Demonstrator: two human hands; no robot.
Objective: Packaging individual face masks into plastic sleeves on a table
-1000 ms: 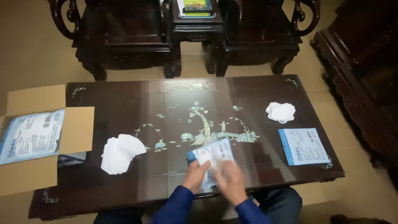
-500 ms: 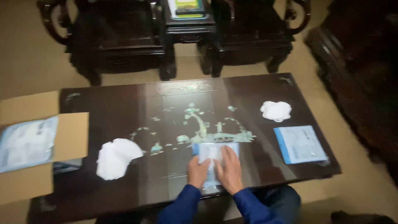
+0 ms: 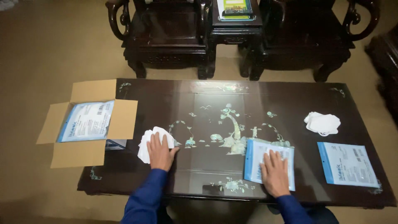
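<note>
Fingers flat and together on both: your left hand [image 3: 159, 152] presses the white mask stack [image 3: 154, 143] near the open carton [image 3: 85, 122], right hand [image 3: 274, 174] pins the blue-edged pouch [image 3: 268, 164] at the table's [image 3: 207, 93] near edge — looks like mid-packing, next needs a pinch on one mask

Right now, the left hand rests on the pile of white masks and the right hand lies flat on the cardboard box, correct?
Not quite. The head view shows the right hand flat on a blue-edged packet on the table, not the cardboard box. The left hand does rest on the pile of white masks.
</note>
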